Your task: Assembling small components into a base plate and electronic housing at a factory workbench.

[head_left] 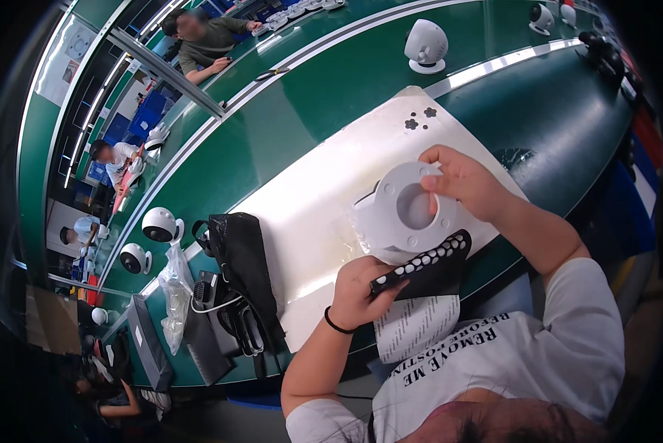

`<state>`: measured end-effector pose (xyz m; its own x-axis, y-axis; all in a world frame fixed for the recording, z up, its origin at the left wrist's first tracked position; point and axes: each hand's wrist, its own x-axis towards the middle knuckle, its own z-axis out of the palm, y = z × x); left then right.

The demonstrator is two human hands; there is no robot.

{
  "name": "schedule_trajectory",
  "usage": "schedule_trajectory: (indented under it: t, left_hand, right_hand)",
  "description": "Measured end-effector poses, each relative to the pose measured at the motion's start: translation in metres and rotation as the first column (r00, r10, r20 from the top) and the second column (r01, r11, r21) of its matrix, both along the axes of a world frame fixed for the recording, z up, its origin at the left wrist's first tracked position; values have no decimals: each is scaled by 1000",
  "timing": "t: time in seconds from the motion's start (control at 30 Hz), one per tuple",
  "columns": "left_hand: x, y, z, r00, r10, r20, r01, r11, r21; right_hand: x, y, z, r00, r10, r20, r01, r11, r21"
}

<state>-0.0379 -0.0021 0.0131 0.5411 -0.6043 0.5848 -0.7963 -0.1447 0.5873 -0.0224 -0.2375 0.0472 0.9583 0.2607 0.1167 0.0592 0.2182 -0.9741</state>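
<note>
The right hand (468, 183) clamps a white, round, hollow-centred plastic part (388, 214) between fingers and thumb, the left hand (359, 292) pinching a black strip lined with pale round dots (436, 266) beside it, over a white rectangular mat (305, 214) on a green table (272, 159).

Dark capitals (486, 335) stand on the white shirt (568, 325), illegible print (414, 329) on the paper (446, 307).

Mat (313, 214) on table (272, 144), bag (244, 247) at mat's left, ring (392, 203) over mat, device (426, 46) beyond mat.
</note>
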Motion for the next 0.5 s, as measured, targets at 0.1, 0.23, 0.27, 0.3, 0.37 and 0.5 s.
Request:
schedule_trajectory:
  t: [0.1, 0.23, 0.27, 0.3, 0.37, 0.5]
  left_hand:
    - [0, -1, 1, 999, -40, 28, 41, 999, -35]
    - [-1, 3, 3, 1000, -6, 1, 6, 999, -38]
    - [1, 4, 1, 1000, -13, 17, 14, 998, -55]
    - [2, 5, 0, 999, -20, 33, 22, 997, -73]
    - [3, 5, 0, 999, -9, 43, 13, 997, -73]
    - [0, 6, 4, 1000, 21, 16, -20, 995, -95]
  right_hand:
    - [8, -5, 3, 1000, -11, -27, 9, 997, -73]
    - [-5, 11, 5, 772, -287, 567, 548, 752, -365]
    - [-10, 13, 8, 772, -283, 569, 545, 754, -365]
    - [-16, 15, 13, 640, -206, 740, 608, 725, -323]
    - [-29, 21, 20, 496, 4, 868, 548, 774, -316]
    - [-41, 44, 21, 388, 218, 895, 444, 807, -389]
